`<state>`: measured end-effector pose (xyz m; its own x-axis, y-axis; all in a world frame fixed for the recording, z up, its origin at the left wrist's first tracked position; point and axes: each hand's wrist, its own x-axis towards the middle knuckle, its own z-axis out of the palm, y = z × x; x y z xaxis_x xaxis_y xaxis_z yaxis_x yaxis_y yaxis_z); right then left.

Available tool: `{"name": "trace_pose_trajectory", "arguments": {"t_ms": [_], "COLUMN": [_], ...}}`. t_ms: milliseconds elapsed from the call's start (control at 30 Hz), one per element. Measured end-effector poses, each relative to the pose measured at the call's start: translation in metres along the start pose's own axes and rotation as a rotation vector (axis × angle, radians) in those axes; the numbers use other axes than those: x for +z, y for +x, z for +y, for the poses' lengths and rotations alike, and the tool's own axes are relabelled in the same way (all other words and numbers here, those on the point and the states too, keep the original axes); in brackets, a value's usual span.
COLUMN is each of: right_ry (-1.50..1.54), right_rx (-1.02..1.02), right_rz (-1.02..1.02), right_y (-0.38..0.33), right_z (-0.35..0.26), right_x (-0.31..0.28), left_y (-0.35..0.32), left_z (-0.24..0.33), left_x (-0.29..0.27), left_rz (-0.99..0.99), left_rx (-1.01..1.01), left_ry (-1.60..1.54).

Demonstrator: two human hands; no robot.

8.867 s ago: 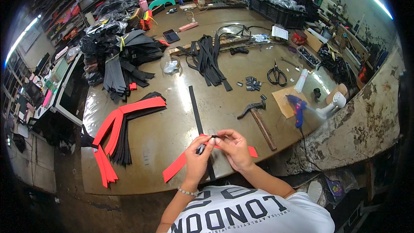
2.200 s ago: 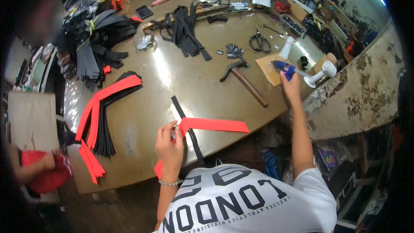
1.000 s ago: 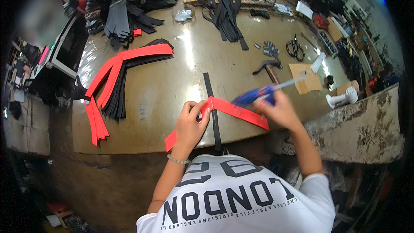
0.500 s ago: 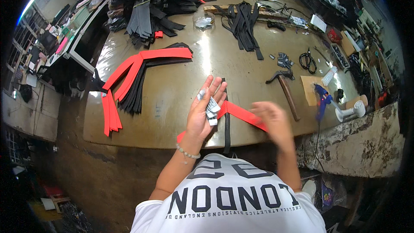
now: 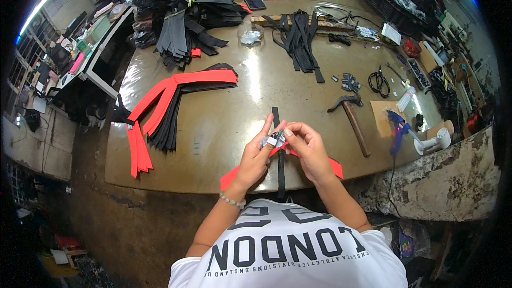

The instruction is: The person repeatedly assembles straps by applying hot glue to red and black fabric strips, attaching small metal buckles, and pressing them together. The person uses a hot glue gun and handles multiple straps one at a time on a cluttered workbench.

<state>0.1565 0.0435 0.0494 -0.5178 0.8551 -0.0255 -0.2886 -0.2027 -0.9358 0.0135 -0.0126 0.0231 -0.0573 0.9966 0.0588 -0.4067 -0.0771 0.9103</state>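
the big brown table (image 5: 224, 122) was under both hands. a bunch of red and black strips (image 5: 161, 106) lay well to the left of the left hand (image 5: 254, 161). a bent red strip (image 5: 231, 177) lay under the hands, poking out on both sides. a thin black strap (image 5: 281, 176) ran between them; the hands hid where it met the red strip. neither hand looked to be pressing these down, so a bumping wrist might have slid them crooked. the hammer (image 5: 356, 128) was to the right of the right hand (image 5: 310, 156). farther right was the blue glue gun (image 5: 398, 127). its cord (image 5: 391, 173) ran down past the edge, so a snagging arm might have pulled the gun off.

the left hand was curled round some small white and gray labels (image 5: 272, 140). the right hand was narrow, thumb and finger pinching those labels, over the red strip's middle. i could not tell how many there were. they were bunched up, so two might have come out together, or one dropped.
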Motion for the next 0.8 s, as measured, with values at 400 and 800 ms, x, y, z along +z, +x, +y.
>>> {"name": "trace_pose_trajectory", "arguments": {"t_ms": [400, 800], "right_ry": [-0.569, -0.541], "right_rx": [-0.157, -0.358], "right_rz": [-0.209, 0.008], "right_y": [-0.007, 0.023], "right_z": [-0.014, -0.021], "right_x": [-0.002, 0.027], "left_y": [0.01, 0.027], "left_z": [0.028, 0.031], "left_x": [0.008, -0.009], "left_rz": [-0.059, -0.049], "left_rx": [0.013, -0.059], "left_ry": [-0.175, -0.939]}}
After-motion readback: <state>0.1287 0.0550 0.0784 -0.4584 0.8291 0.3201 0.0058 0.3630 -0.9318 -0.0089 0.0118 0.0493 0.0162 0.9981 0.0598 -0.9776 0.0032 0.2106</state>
